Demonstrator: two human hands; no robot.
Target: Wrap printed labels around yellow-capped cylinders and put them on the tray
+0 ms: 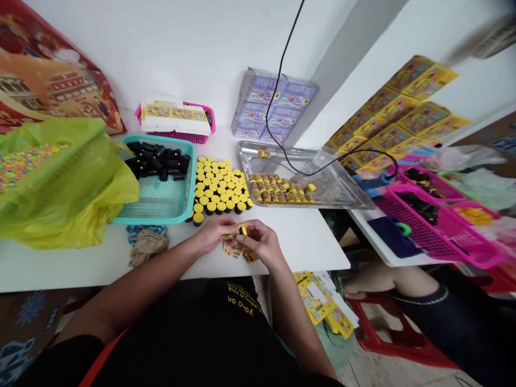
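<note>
"Yellow-capped canister [243,229], one: location?"

"Above the white table [298,247], pinched between the fingertips of left hand [213,235] and right hand [264,243]; its wording is finger-covered."

"Printed slips [233,249]?"

"Beneath, partly hidden, illegible."

"Shirt lettering [241,306]?"

"Yellow; 'yoxo on', I think."

"Purple boxes [258,113]?"

"Stacked, cable [281,59] crossing; small print blurred."

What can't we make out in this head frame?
All in the head view:
Canister: partly covered by the left hand and right hand.
Printed pieces: wording too small.
Green basket: left end hidden by the yellow bag.
Rear pink basket: contents mostly hidden by the card on top.
Grey object, top right: blurred, cut off by the edge.
</note>
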